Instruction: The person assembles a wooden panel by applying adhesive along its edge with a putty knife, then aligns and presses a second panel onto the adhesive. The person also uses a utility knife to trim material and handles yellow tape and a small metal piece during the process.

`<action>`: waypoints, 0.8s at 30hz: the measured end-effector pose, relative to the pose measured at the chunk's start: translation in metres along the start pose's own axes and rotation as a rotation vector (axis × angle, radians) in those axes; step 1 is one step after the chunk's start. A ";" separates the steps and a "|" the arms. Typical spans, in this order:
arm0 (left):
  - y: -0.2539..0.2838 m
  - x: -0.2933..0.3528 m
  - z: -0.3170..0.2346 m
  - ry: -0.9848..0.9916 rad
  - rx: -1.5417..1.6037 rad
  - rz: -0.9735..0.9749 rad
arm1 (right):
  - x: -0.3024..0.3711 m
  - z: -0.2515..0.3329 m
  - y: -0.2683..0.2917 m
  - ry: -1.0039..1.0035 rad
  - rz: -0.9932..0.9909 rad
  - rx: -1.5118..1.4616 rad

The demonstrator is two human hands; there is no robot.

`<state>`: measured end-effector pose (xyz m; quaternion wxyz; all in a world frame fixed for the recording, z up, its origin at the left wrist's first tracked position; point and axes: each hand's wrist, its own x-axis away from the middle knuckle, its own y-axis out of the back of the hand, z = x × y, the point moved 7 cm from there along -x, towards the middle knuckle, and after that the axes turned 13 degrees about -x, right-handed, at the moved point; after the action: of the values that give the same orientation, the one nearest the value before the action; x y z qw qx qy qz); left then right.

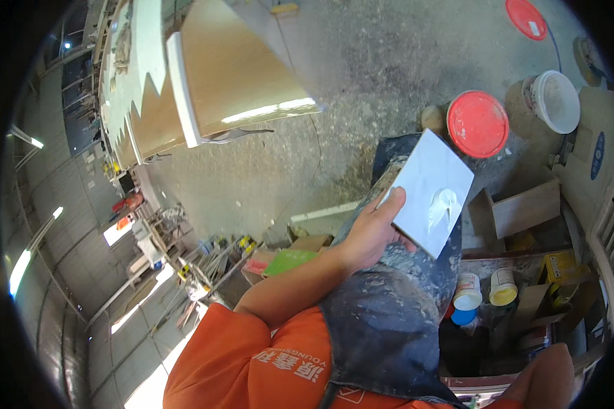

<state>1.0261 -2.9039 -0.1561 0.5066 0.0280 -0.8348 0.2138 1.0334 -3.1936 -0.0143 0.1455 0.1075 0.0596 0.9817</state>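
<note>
White board: in the left hand, held over the messy dark apron
White paste: just a blob sitting on the board
Left hand: pinching the board's edge, thumb on top
Right hand: out of sight, so can't tell
Red lid: just past the board, white bucket near it
</note>
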 end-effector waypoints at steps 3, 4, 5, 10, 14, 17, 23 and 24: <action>-0.012 -0.043 0.002 0.085 0.022 -0.116 | -0.074 -0.017 0.015 -0.053 0.045 0.028; -0.014 -0.055 0.003 0.071 0.023 -0.116 | -0.095 -0.024 0.018 -0.074 0.067 0.032; -0.016 -0.070 0.002 0.067 0.041 -0.150 | -0.117 -0.032 0.020 -0.080 0.081 0.039; -0.013 -0.117 0.023 0.167 0.078 -0.354 | -0.227 -0.087 0.021 -0.212 0.170 0.097; -0.019 -0.148 0.040 0.244 0.109 -0.456 | -0.292 -0.155 0.011 -0.343 0.266 0.079; -0.032 -0.171 0.048 0.174 0.241 -0.567 | -0.330 -0.194 -0.001 -0.413 0.336 0.099; -0.057 -0.200 0.071 0.306 0.345 -0.633 | -0.376 -0.253 -0.015 -0.560 0.415 0.085; -0.061 -0.205 0.070 0.301 0.348 -0.606 | -0.381 -0.258 -0.017 -0.572 0.420 0.077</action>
<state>1.0832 -3.0212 -0.3398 0.6515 0.3275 -0.6561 0.1946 1.3355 -3.3133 -0.3407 -0.0530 0.3930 0.0300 0.9175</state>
